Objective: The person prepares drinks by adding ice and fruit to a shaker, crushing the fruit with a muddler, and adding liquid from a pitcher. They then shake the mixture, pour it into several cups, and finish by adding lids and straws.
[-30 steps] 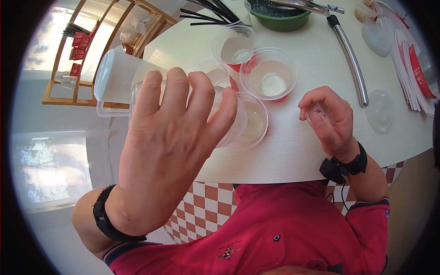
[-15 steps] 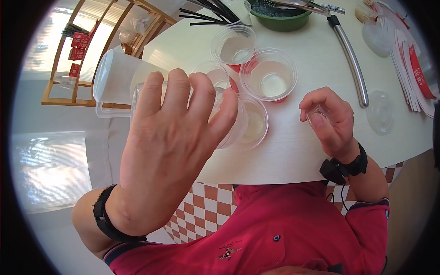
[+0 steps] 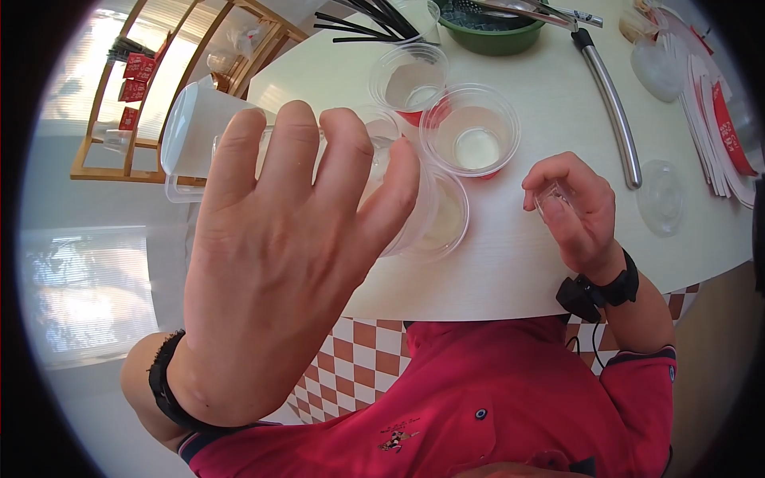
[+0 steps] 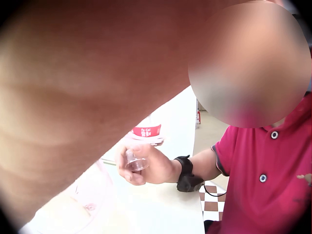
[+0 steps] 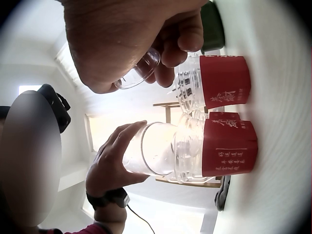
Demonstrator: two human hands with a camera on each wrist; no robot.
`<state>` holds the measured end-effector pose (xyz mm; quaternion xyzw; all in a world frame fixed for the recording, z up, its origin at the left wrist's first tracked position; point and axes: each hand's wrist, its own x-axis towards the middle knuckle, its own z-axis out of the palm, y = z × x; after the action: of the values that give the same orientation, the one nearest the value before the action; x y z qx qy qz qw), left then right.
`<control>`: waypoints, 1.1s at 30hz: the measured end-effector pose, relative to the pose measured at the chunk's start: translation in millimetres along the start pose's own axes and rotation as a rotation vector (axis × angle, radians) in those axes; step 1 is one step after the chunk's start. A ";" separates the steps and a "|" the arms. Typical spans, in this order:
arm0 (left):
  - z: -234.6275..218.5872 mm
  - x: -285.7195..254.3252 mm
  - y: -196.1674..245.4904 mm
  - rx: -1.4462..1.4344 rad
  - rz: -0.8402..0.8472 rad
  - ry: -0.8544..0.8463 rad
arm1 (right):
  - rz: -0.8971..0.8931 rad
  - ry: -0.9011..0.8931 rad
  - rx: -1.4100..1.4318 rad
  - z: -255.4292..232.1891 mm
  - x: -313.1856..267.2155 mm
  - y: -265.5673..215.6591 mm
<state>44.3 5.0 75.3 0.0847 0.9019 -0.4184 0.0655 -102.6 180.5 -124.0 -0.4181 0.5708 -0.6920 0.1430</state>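
Observation:
My left hand [image 3: 279, 215] grips a clear plastic vessel [image 5: 153, 148], its fingers curled round the wall. In the right wrist view the vessel is tipped, mouth toward a clear cup with a red sleeve [image 5: 229, 148] just below. From the head, that cup [image 3: 453, 219] shows partly behind the vessel. Low over the table, my right hand [image 3: 575, 215] pinches a small clear cup [image 4: 137, 165] between thumb and fingers. Other clear cups stand close by: one wide cup [image 3: 470, 131] between the hands, another [image 3: 406, 84] behind it, and one partly hidden by my left fingers.
A white lidded container [image 3: 203, 127] stands at the left. Black straws [image 3: 370, 24] and a green basin [image 3: 494, 40] are at the back. At right lie a metal handle [image 3: 612, 111], a clear lid [image 3: 661, 197] and a stack of white paper [image 3: 705, 127].
My left hand has shifted slightly left and up in the head view, still holding the tipped vessel. The right hand keeps its place with the small cup.

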 end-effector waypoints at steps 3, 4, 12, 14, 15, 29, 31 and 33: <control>0.1 -0.2 3.3 0.014 0.004 -0.045 | 0.000 -0.013 -0.014 -1.7 0.0 0.4; 0.5 -0.6 3.7 0.007 0.001 -0.052 | 0.004 -0.018 -0.016 -2.0 -0.2 0.3; 0.4 -3.6 2.5 0.012 -0.007 -0.054 | 0.005 -0.001 0.003 0.4 0.4 -1.0; 0.2 -4.3 1.7 -0.009 -0.016 -0.034 | 0.003 0.000 0.000 0.4 0.9 -1.4; 0.2 -4.8 1.7 -0.022 -0.019 -0.024 | 0.003 0.001 -0.006 0.3 0.7 -0.9; -5.0 -3.9 3.1 0.018 -0.019 -0.027 | 0.020 -0.009 -0.004 -0.5 0.9 -1.8; -5.2 -3.8 2.5 0.009 -0.017 -0.019 | 0.046 -0.009 0.016 -0.1 0.2 -3.5; -4.3 -5.2 -0.8 -0.010 -0.024 0.015 | 0.035 -0.010 0.015 -0.3 0.4 -2.7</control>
<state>49.0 7.2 79.6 0.0764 0.9055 -0.4139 0.0541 -102.3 181.3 -121.4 -0.4104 0.5723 -0.6915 0.1611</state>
